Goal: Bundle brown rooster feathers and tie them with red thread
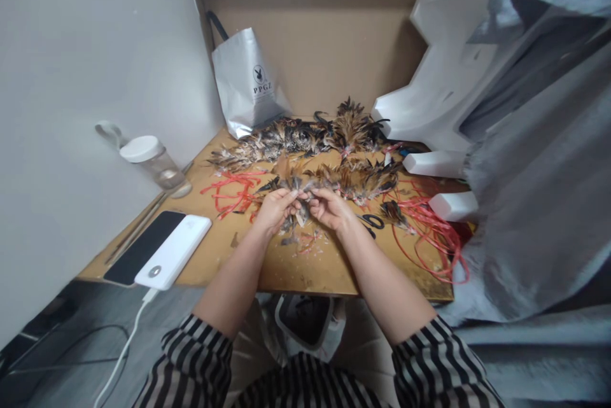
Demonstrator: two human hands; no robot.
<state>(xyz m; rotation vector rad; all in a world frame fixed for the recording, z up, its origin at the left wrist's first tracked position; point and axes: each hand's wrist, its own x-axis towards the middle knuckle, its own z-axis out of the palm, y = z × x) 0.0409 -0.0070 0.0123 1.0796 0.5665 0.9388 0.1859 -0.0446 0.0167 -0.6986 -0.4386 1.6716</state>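
My left hand [280, 207] and my right hand [328, 206] meet above the middle of the table, fingertips pinched almost together. Between them is a small bunch of feathers [300, 212], brownish grey, gripped by both hands; its lower end hangs below the fingers. Just beyond my hands lies a row of brown feathers [358, 179]. Further back spreads a longer heap of dark and pale feathers [286, 140]. Black-handled scissors [373, 221] rest right of my right hand, their blades partly hidden. Bits of fluff and red scraps are scattered below my hands.
Red plastic strips [232, 193] lie at left, and a larger tangle of red string [436, 230] at right. A white power bank [174, 252], a phone [146, 247], a lidded bottle [155, 163], a silver bag [245, 86] and white foam [443, 70] surround the work area. A bin [305, 319] stands below.
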